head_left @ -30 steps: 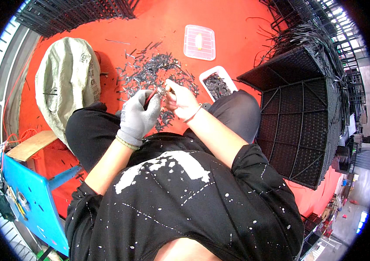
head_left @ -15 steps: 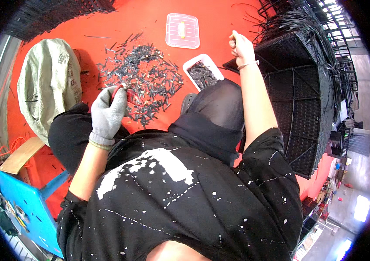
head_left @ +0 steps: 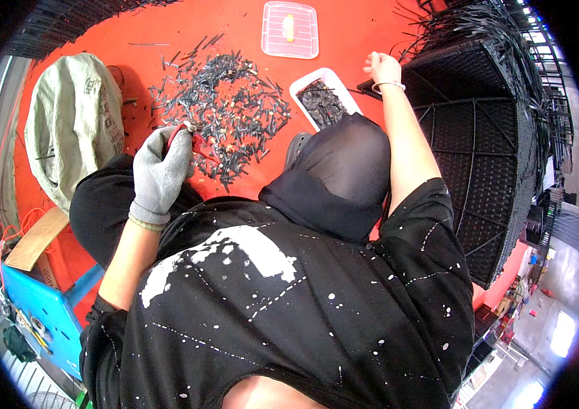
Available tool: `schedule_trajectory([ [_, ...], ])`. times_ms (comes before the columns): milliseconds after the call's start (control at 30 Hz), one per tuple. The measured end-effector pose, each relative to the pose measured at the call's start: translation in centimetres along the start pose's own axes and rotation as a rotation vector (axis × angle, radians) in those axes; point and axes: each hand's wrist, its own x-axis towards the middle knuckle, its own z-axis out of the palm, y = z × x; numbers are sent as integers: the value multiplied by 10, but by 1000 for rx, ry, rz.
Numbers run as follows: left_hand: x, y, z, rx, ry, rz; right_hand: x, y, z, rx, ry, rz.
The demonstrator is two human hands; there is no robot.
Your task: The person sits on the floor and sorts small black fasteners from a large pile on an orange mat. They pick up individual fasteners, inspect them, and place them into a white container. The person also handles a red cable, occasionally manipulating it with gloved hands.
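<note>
My left hand (head_left: 159, 170), in a grey glove, is closed around red-handled pliers (head_left: 179, 129). Their metal tip points up and away, over the near left part of a scattered heap of short black strip cuttings (head_left: 242, 102). My bare right hand (head_left: 383, 69) is curled closed, with a white band at the wrist. It is raised beside the black woven wicker piece (head_left: 470, 150); whatever its fingers hold, if anything, is hidden. Between my right hand and the heap stands a white tub (head_left: 348, 97) with dark bits inside, partly behind my knee.
A clear plastic lid (head_left: 305, 48) with a yellow strip lies farther off on the red floor. On the left sit a pale woven sack (head_left: 75, 129), a wooden board (head_left: 37, 238) and a blue panel-like furniture piece (head_left: 37, 307). Loose black strips (head_left: 456, 37) bunch above the wicker.
The view has shifted slightly. My right hand has turned, its fingers curling lower beside the wicker. My left hand still grips the pliers near the heap.
</note>
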Motion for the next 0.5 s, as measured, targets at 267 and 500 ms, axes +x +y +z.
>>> schedule_trajectory([
  [267, -12, 14, 5, -62, -53, 38, -10, -65, -33, -315, -187, -296],
  [500, -29, 24, -9, -101, -29, 85, -30, -115, -32, -556, -290, -202],
])
